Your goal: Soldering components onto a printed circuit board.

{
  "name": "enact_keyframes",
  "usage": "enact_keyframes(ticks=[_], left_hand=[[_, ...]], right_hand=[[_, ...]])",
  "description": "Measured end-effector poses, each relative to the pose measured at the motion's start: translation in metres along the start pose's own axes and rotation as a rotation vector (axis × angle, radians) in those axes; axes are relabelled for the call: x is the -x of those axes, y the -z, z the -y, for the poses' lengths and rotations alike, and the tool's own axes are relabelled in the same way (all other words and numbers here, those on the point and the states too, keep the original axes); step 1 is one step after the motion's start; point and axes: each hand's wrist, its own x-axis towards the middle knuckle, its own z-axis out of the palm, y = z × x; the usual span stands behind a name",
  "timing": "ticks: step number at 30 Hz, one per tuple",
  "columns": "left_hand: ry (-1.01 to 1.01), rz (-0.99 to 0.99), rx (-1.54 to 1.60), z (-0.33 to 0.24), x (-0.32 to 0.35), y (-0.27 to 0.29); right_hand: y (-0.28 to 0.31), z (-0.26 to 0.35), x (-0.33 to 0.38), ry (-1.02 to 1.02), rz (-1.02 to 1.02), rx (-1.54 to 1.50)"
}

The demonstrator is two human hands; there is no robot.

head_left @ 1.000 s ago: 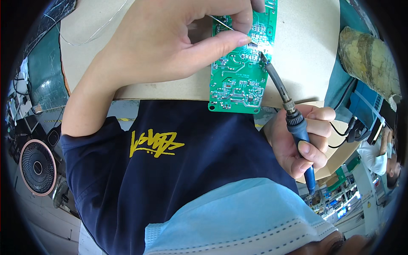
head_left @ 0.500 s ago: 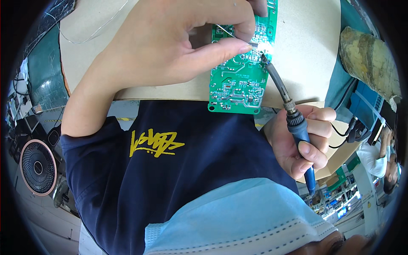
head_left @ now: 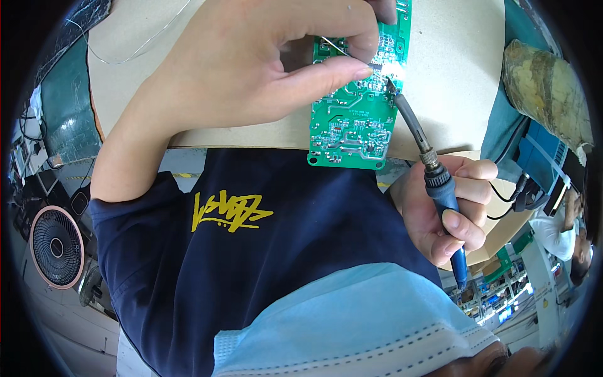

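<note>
A green circuit board (head_left: 355, 113) lies on the tan work table (head_left: 452, 81), its near end hanging over the table edge. My left hand (head_left: 264, 69) hovers over the board and pinches a thin solder wire (head_left: 342, 50) between thumb and fingers, its end at the board's upper right. My right hand (head_left: 449, 207) grips the blue handle of a soldering iron (head_left: 433, 173). The iron's tip touches the board beside the wire end, where there is a bright glint.
A loose loop of thin wire (head_left: 138, 47) lies on the table's far left. A brown lumpy object (head_left: 546, 94) sits at the right edge. A round fan (head_left: 56, 248) stands on the floor at left. Another person (head_left: 565, 226) sits far right. My blue face mask fills the bottom.
The iron's tip and the wire end have stayed on the same spot of the board. My left hand has shifted only slightly.
</note>
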Motion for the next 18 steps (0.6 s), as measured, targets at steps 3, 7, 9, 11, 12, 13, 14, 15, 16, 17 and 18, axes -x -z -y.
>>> enact_keyframes(ticks=[3,7,9,11,12,13,14,15,16,17,18], left_hand=[[-0.003,0.0,0.009,-0.0005,-0.0004,0.001],[0.059,-0.031,0.089,-0.0045,0.0002,0.001],[0.069,-0.039,0.099,-0.0044,0.0001,0.0004],[0.027,-0.023,0.055,-0.0023,-0.0001,-0.0001],[-0.01,-0.006,0.016,0.0001,-0.0006,-0.0001],[-0.026,0.003,-0.003,0.0008,-0.0002,-0.0003],[-0.043,0.012,-0.022,0.0027,-0.0001,-0.0003],[-0.041,0.012,-0.022,0.0032,0.0005,-0.0003],[-0.039,0.013,-0.022,0.0038,0.001,-0.0002],[-0.037,0.013,-0.022,0.0041,0.0015,-0.0002],[-0.036,0.014,-0.023,0.0039,0.0021,-0.0001]], right_hand=[[-0.0004,0.0001,0.0002,-0.002,-0.002,-0.002],[0.0,-0.0004,0.0008,0.008,0.001,0.006],[0.0009,-0.0008,0.0007,0.01,0.006,0.007],[0.0013,-0.001,0.0009,0.011,0.008,0.006],[0.0012,-0.0012,0.0011,0.011,0.006,0.004],[0.0012,-0.001,0.0012,0.009,0.005,0.003],[0.0013,-0.001,0.0012,0.009,0.006,0.003],[0.0013,-0.0011,0.0011,0.01,0.007,0.004],[0.0014,-0.001,0.0011,0.009,0.009,0.004],[0.0013,-0.001,0.0011,0.009,0.009,0.002],[0.0012,-0.0012,0.0011,0.009,0.009,0.0]])
